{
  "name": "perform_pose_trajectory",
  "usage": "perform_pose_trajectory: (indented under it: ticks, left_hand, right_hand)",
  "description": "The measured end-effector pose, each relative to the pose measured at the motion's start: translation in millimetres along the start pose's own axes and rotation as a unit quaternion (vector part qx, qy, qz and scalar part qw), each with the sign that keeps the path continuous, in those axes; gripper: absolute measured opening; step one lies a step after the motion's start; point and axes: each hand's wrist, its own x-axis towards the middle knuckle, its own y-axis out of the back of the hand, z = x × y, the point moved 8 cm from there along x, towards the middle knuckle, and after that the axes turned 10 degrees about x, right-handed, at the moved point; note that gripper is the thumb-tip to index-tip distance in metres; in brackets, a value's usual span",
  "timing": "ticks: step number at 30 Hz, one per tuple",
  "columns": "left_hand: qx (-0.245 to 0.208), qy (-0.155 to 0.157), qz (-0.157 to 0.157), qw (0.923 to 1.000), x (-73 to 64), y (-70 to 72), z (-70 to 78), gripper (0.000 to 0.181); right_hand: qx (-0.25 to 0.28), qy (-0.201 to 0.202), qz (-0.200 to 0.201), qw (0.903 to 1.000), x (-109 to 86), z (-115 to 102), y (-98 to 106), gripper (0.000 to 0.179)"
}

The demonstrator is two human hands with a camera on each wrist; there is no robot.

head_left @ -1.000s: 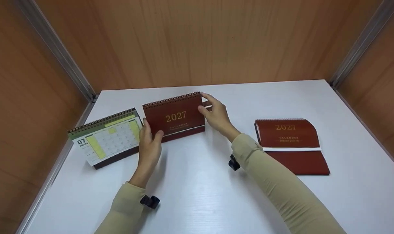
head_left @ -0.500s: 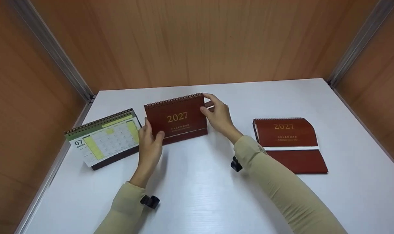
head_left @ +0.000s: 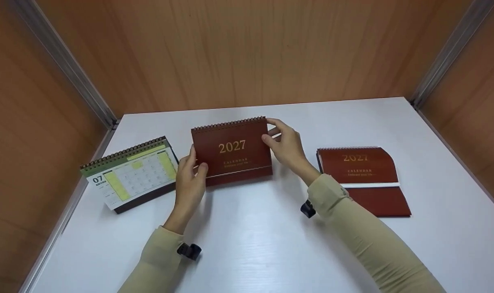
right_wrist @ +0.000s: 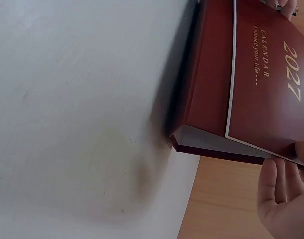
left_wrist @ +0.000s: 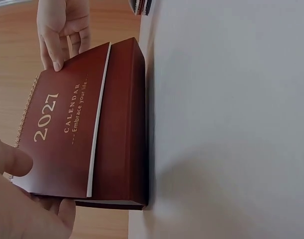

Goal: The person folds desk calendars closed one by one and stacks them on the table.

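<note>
A dark red 2027 desk calendar [head_left: 234,154] with gold lettering and a spiral binding along its top stands tilted at mid-table. My left hand [head_left: 189,182] grips its left side, thumb on the front cover and fingers behind. Near the upper right corner my right hand [head_left: 288,149] pinches the other side, thumb in front and fingers at the back edge. The left wrist view shows the calendar's [left_wrist: 72,119] lower edge close to the table, and the right wrist view shows its folded base [right_wrist: 209,74] from the side.
To the left, a green-topped desk calendar [head_left: 141,175] stands open at month 07, close beside my left hand. Another red 2027 calendar [head_left: 371,201] lies at the right, partly behind the right sleeve [head_left: 365,232]. Wooden panels [head_left: 247,53] enclose the white table [head_left: 247,244].
Both hands have shifted the red calendar right, away from the green-topped one, and turned it a little straighter. The right hand moved more than the left. Their hold stays the same.
</note>
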Motion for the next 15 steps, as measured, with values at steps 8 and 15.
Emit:
perform_pose_trajectory:
  ticks: [8, 15]
  left_hand:
    - [0.011, -0.033, -0.004, 0.9994, 1.3, -7.3, 11.4, 0.058]
    - [0.020, -0.036, -0.006, 0.9991, 2.6, -15.6, 17.4, 0.054]
  right_hand:
    - [-0.002, -0.032, -0.007, 0.9995, -17.1, 2, 24, 0.052]
    - [0.012, -0.057, -0.011, 0.9983, -25.1, 5, 40, 0.053]
